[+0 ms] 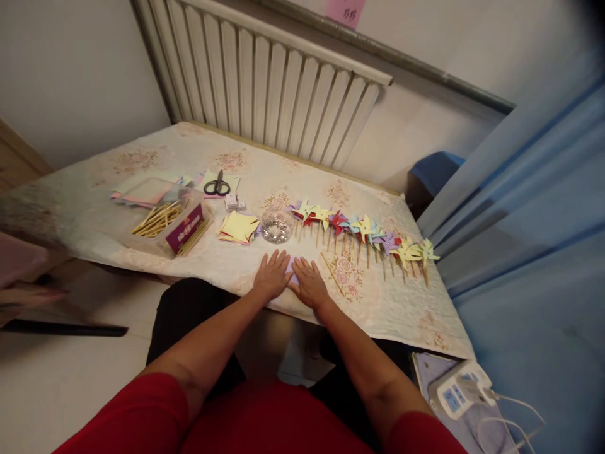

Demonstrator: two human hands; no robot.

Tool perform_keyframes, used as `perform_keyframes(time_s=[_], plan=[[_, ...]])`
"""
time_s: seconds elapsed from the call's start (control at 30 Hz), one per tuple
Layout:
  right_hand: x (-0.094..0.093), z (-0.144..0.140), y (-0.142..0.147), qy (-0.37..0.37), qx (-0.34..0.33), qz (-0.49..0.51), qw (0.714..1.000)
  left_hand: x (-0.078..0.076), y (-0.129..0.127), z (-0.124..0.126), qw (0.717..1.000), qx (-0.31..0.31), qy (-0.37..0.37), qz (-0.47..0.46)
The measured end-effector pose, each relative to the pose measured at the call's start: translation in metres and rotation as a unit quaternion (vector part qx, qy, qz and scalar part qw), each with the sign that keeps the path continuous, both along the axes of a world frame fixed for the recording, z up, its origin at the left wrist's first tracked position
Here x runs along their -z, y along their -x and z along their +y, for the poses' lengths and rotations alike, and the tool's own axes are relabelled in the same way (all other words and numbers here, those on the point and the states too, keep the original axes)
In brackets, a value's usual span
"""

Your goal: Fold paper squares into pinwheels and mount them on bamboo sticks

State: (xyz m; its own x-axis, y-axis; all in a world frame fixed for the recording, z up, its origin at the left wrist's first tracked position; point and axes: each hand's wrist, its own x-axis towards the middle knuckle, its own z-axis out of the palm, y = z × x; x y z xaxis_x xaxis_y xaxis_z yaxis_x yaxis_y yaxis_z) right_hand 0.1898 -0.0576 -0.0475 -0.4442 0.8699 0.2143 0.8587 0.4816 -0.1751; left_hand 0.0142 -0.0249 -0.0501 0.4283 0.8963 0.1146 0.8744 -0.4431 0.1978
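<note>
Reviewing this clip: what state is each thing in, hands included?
Left hand: open, palm down
Right hand: open, palm down
Purple paper: partly covered by both hands; folding unclear
Scissors: lying down, blades apparently together
Stick box: open-topped, holding sticks
Yellow-topped paper stack: unevenly piled
Pinwheels: assembled, lying in a row
Loose stick: lying apart from the pinwheels

Radiator (271, 88) and blue curtain (534, 265)
Radiator stands along the wall (425, 116), below a pink sheet (346, 11). Curtain hangs at right; a white corded unit (457, 392) lies near it.
</note>
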Motion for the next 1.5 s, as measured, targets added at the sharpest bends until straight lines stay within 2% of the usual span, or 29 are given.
perform_keyframes(time_s=[0.4,0.8,0.97,1.1,1.17,1.33,1.5], plan=[[0.004,0.0,0.002,-0.011,0.025,-0.032,0.999,-0.006,0.003,-0.005,1.0,-0.012,0.003,-0.006],[0.008,-0.003,0.006,-0.01,0.048,-0.041,0.998,-0.001,0.013,-0.004,1.0,-0.008,0.011,-0.003],[0.008,-0.003,0.007,-0.015,0.046,-0.033,0.998,-0.012,0.008,-0.001,0.999,-0.024,0.006,-0.027],[0.008,-0.003,0.007,-0.01,0.047,-0.03,0.998,-0.025,-0.011,0.004,0.999,0.025,-0.034,-0.031],[0.008,-0.003,0.006,-0.006,0.047,-0.032,0.998,-0.027,-0.019,0.007,0.998,0.049,-0.026,-0.022],[0.007,-0.003,0.007,-0.005,0.047,-0.042,0.998,-0.016,-0.014,0.012,0.998,0.066,0.022,0.005],[0.006,-0.004,0.007,-0.01,0.045,-0.045,0.998,0.002,0.002,0.012,0.995,0.097,-0.008,0.002]])
